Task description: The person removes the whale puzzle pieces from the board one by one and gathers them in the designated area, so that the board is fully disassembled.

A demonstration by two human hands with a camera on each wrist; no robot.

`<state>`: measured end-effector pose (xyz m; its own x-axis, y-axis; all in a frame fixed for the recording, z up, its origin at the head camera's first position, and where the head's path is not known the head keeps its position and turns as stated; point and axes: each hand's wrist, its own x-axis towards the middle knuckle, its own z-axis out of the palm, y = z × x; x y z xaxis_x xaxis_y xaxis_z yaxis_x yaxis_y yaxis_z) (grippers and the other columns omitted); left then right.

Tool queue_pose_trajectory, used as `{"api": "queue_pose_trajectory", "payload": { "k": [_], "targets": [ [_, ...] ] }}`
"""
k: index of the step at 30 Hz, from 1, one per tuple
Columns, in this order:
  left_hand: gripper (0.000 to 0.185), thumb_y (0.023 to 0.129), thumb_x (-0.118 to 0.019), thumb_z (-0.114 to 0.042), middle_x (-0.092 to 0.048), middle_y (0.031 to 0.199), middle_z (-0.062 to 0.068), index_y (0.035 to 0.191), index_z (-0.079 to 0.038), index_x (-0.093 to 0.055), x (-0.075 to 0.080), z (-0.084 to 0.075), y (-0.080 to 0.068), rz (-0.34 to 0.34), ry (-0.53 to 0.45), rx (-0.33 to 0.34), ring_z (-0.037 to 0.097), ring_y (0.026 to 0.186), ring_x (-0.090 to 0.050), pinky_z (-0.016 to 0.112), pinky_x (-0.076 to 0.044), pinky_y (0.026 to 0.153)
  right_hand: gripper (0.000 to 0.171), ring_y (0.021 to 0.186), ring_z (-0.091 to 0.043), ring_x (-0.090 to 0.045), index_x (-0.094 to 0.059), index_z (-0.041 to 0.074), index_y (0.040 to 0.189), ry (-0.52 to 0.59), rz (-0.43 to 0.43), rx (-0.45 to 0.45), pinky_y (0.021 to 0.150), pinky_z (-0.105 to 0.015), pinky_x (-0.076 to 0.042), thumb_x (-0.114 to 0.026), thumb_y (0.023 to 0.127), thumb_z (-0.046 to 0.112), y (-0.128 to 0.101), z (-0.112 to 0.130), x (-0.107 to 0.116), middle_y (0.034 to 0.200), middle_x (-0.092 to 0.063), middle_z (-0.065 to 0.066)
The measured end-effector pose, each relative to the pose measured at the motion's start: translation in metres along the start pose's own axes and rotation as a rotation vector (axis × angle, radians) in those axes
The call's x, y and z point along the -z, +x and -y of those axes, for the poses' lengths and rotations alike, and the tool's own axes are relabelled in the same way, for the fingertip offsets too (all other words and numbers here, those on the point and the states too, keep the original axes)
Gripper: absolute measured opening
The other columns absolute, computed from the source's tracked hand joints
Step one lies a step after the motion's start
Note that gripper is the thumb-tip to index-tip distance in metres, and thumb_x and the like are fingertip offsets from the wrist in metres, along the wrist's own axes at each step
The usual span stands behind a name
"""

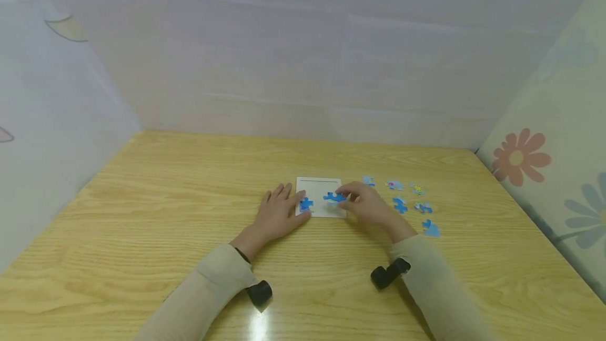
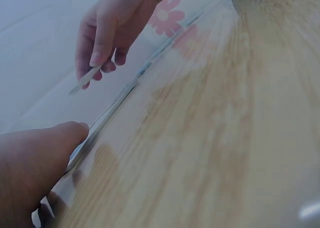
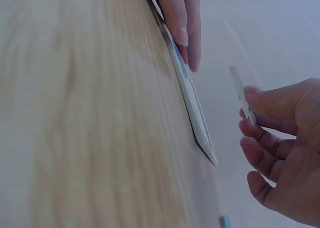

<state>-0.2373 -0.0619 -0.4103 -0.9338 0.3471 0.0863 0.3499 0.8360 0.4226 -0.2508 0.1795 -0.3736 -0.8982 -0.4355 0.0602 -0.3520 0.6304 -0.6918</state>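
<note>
Head view: left hand (image 1: 278, 213) lies flat, fingers straight, steadying the white puzzle tray (image 1: 318, 186) on the worktop (image 1: 142, 214); right hand (image 1: 364, 203) pinches a blue puzzle piece (image 1: 334, 197) over the tray. Loose pieces (image 1: 400, 204) lie to the right.
Left wrist view: piece (image 2: 84, 79) held edge-on, off the tray.
Right wrist view: fingers (image 3: 260, 107) pinch the piece. No writing legible.

puzzle tray (image 1: 318, 186) centre of table (image 1: 142, 214) | 6 loose pieces (image 1: 400, 205) right of tray
</note>
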Motion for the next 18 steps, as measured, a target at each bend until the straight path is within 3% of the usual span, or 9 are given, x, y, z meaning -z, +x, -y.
{"api": "queue_pose_trajectory", "payload": {
  "k": [6,13,18],
  "targets": [
    [0.070,0.088,-0.051,-0.056,-0.021,0.153,0.020,0.145,-0.018,-0.036,-0.002,0.005,0.002,0.002,0.024,0.011,0.037,0.143,-0.012,0.058,-0.010,0.113,0.029,0.086,-0.021,-0.055,-0.063,0.001,0.115,-0.044,-0.058,0.049,0.072,-0.031,-0.046,-0.062,0.089,0.013,-0.010,-0.010,0.016,0.110,-0.063,-0.015],
    [0.076,0.087,-0.051,-0.058,-0.015,0.154,0.023,0.147,-0.017,-0.031,-0.002,0.008,0.002,0.018,0.054,-0.002,0.040,0.143,-0.009,0.060,-0.009,0.112,0.028,0.080,-0.017,-0.054,-0.065,0.001,0.112,-0.069,-0.114,0.025,0.065,-0.027,-0.046,-0.065,0.086,0.014,-0.028,-0.024,0.036,0.101,-0.064,-0.011],
    [0.083,0.086,-0.049,-0.061,-0.012,0.155,0.021,0.149,-0.013,-0.025,-0.002,0.008,0.002,0.037,0.062,0.023,0.038,0.144,-0.006,0.058,-0.007,0.113,0.025,0.078,-0.015,-0.053,-0.066,0.002,0.109,-0.090,-0.142,-0.006,0.064,-0.025,-0.045,-0.065,0.086,0.012,-0.042,-0.034,0.049,0.095,-0.062,-0.010]
  ]
}}
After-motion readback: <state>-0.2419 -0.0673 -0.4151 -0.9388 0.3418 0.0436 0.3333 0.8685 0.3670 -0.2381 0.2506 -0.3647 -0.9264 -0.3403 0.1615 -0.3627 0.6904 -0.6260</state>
